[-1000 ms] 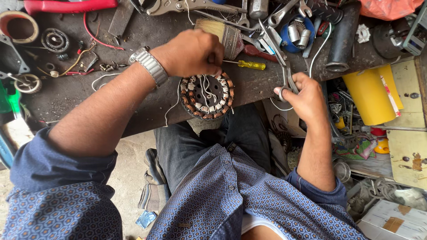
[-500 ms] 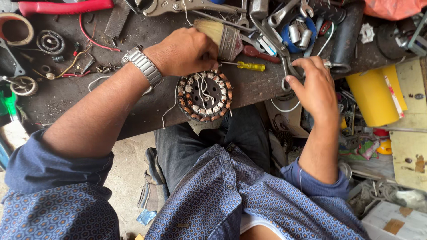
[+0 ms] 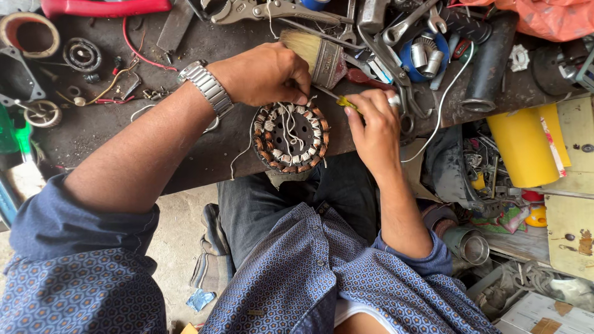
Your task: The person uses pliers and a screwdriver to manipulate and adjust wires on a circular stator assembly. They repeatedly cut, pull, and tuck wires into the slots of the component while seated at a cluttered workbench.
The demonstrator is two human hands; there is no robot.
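Hands (image 3: 263,74) on stator (image 3: 289,137), right hand (image 3: 373,124) gripping screwdriver (image 3: 344,102)

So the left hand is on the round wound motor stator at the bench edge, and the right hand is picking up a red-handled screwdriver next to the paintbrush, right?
Not quite: the screwdriver handle is yellow, not red, as the head view shows. The rest holds: the left hand rests on the round wound stator at the bench edge, and the right hand grips the screwdriver beside the paintbrush.
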